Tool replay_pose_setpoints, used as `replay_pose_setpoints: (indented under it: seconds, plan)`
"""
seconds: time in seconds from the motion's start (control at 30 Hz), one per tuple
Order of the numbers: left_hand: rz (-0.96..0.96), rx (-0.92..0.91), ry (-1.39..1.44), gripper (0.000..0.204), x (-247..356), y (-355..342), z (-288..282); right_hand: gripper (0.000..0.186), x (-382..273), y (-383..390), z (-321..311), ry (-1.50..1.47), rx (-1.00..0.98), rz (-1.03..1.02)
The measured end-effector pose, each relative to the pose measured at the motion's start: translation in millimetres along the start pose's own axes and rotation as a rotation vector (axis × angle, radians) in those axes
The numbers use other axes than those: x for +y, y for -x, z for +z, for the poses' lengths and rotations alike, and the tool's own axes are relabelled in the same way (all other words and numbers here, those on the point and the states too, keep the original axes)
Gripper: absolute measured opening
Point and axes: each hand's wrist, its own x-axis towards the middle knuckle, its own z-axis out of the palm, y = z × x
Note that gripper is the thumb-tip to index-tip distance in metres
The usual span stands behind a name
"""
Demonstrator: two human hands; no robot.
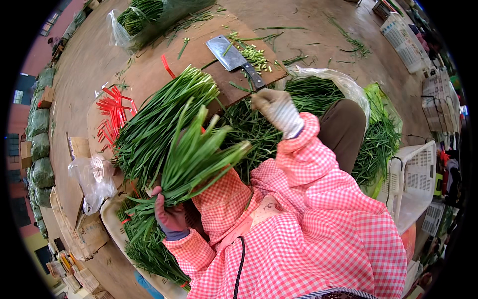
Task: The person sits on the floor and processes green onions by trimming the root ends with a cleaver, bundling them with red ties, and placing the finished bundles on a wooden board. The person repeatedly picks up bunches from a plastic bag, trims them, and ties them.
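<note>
My left hand (171, 214), in a purplish glove, is closed around the leafy end of a bunch of garlic chives (191, 162). The cut pale ends of this bunch fan out to the upper right. Behind it, a larger pile of garlic chives (159, 114) lies on the wooden board (149, 62). My right hand (275, 109), in a whitish glove with soiled fingertips, has its fingers curled together; whatever is in them, if anything, does not show. It is just below the black handle of a cleaver (228, 55), which lies flat beside chopped stem ends (255, 56).
Red ties (114, 112) lie left of the pile, near a clear plastic bag (92, 184). Loose chives (313, 92) fill a plastic-lined heap by my right knee. Tied bundles (154, 251) sit in a pale crate at lower left. White crates (416, 169) stand at right.
</note>
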Motion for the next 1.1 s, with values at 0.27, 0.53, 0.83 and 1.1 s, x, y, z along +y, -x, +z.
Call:
replay_pose_setpoints:
  seconds: [0.27, 0.53, 0.83, 1.1]
  plan:
    - [-0.018, -0.076, 0.056, 0.026, -6.1, -12.0, -10.9, 0.03, 1.0, 55.7, -7.1, -0.293, -0.311, 0.376]
    - [-0.006, -0.074, 0.069, 0.031, -5.9, -9.2, -9.7, 0.046, -6.8, 57.2, 9.3, -0.123, -0.236, 0.139]
    - [0.006, -0.075, 0.056, 0.033, -2.8, -7.1, -9.5, 0.033, -45.7, 38.2, 44.4, 0.32, -0.649, -0.251]
    - [0.03, -0.06, 0.077, 0.032, -8.0, -1.6, -6.7, 0.016, -28.0, 55.4, 26.5, -0.741, -0.113, 0.413]
